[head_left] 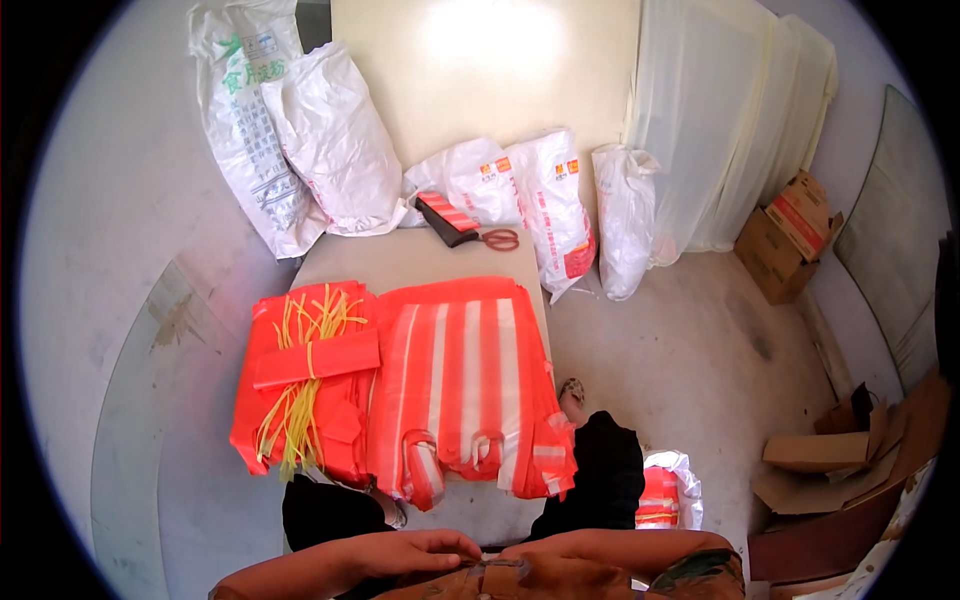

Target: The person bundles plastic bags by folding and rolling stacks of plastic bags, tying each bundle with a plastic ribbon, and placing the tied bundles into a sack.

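Note:
My left hand (428, 549) lies at my waist by the lower edge, nothing visible in it, thumb slightly apart from the bent fingers. My right forearm (625, 545) comes in from the right toward it; the right hand's fingers are hidden. Ahead of both hands, on a low table, is a thick stack of red-and-white striped plastic bags (465, 370), handles toward me. Left of it sits a pile of red plastic bags (265, 425). A folded red strip (340, 357) with a bundle of yellow ties (298, 415) lies on that pile. Neither hand touches the bags.
Scissors (500, 239) and a black item with a striped piece (448, 222) lie at the table's far edge (400, 255). White sacks (340, 145) line the back. Cardboard boxes (780, 260) stand right. A sack with striped bags (660, 495) is beside my right leg.

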